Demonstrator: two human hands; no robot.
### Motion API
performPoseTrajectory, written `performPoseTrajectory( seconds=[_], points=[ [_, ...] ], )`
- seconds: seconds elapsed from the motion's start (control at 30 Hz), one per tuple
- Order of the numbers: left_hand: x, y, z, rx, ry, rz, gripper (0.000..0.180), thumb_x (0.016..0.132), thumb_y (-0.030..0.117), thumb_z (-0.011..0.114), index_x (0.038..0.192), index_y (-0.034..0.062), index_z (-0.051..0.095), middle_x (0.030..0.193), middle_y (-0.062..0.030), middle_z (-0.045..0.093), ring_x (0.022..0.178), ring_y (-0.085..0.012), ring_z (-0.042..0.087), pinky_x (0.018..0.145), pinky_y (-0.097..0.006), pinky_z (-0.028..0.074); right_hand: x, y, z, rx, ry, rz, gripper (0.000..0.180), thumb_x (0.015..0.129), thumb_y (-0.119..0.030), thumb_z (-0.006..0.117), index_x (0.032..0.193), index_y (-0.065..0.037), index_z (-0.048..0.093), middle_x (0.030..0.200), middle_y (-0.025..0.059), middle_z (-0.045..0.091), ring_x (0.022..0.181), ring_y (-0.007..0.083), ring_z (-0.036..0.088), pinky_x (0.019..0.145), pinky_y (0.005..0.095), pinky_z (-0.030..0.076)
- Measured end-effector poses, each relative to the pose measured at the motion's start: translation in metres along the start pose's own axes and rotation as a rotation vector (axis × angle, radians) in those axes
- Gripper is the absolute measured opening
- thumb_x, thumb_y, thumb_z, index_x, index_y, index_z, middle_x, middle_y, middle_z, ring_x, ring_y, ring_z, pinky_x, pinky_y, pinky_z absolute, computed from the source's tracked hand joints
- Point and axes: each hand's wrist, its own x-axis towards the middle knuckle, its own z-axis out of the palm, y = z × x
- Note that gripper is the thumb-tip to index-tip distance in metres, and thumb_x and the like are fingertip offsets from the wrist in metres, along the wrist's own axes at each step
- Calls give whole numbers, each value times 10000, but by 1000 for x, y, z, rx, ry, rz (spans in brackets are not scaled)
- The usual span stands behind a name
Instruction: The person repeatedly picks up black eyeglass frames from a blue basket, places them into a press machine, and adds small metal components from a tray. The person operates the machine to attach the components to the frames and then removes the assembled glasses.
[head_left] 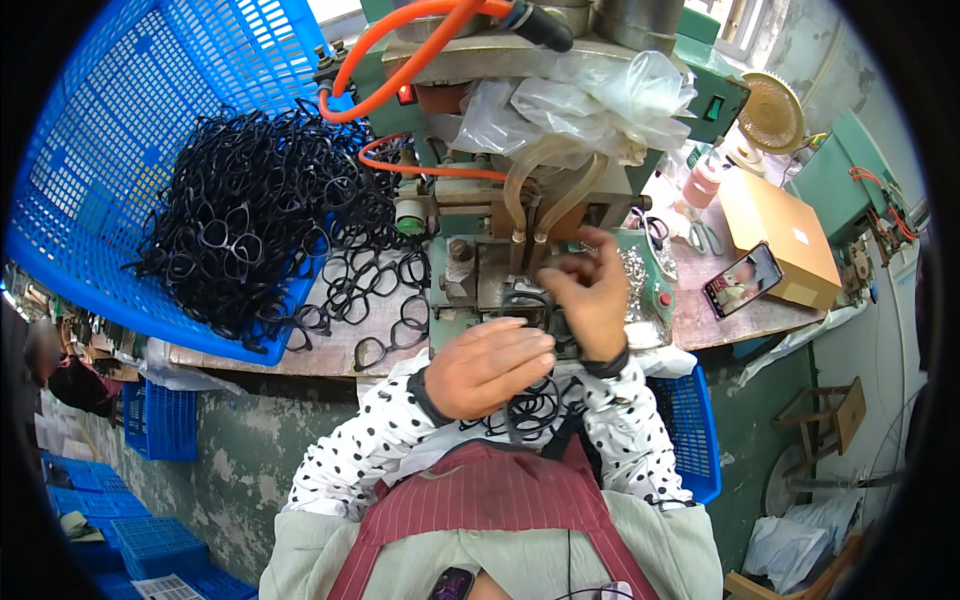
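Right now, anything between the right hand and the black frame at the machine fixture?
Nothing visible. The right hand is already on the black frame at the green machine. The left hand sits just below, not blocking.

Person, head view. Both arms in long sleeves (390, 440), white fabric w/ black polka dots, loose fit, creased at elbows. Dark knit cuffs at both wrists; right cuff (607, 364) black, snug. Apron (490, 500) over torso: dark red w/ thin pale stripes, bib narrowing toward chest, dark strap at top. Pale grey-green garment under apron at lower edge. Left hand (487, 368) and right hand (590, 295) bare, no gloves.
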Motion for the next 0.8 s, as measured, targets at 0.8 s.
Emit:
performPoseTrajectory(
  seconds=[0.8],
  points=[
    [-36, -25, -7, 294, 47, 45, 402, 815, 281, 681, 1185, 134, 624, 1210, -89, 613, 968, -233, 617, 763, -382, 464, 12, 114, -112, -929, 348, -308, 51, 824, -140, 669, 870, -123, 657, 790, 68, 635, 792, 277, 567, 757, 427, 408]
  ],
)
